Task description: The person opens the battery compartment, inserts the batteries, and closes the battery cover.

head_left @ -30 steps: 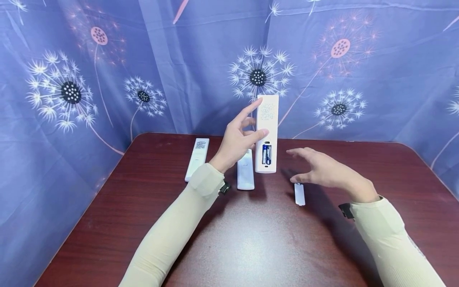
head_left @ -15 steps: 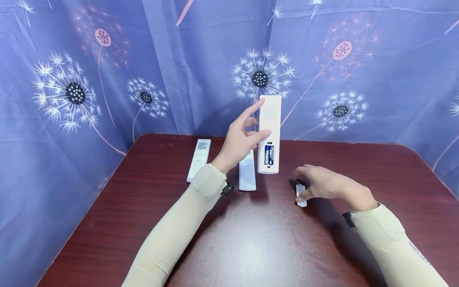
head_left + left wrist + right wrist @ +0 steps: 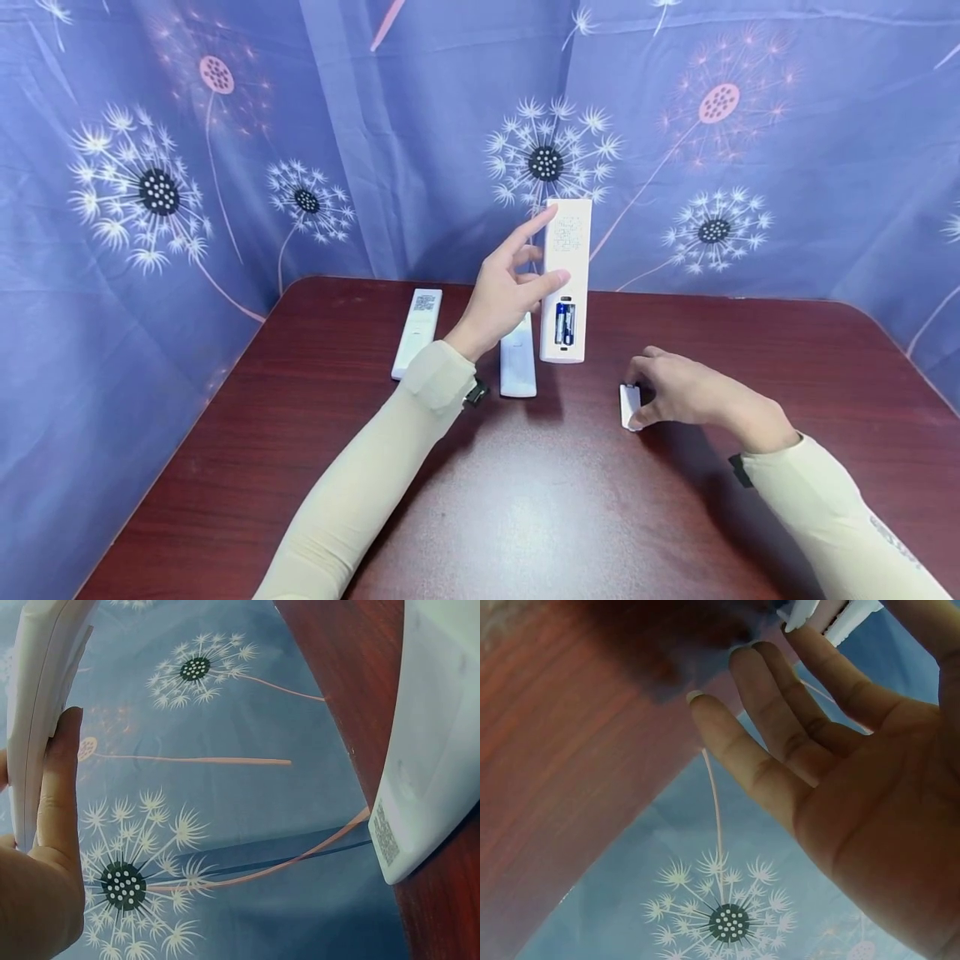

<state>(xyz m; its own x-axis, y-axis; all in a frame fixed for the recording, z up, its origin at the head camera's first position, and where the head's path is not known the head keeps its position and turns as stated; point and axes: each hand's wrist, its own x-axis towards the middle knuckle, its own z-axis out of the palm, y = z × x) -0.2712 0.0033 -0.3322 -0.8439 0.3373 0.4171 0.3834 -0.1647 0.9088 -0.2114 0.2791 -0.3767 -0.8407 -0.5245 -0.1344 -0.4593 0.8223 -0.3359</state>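
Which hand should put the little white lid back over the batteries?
Probably the right hand: its fingers already pinch the battery cover on the table. The left hand is busy holding the remote upright, its batteries showing.

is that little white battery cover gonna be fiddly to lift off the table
Probably. The battery cover looks thin, flat and light, so it may skid on the glossy table. The right hand pinches its edges, tilting it. It looks stiff, unlikely to roll.
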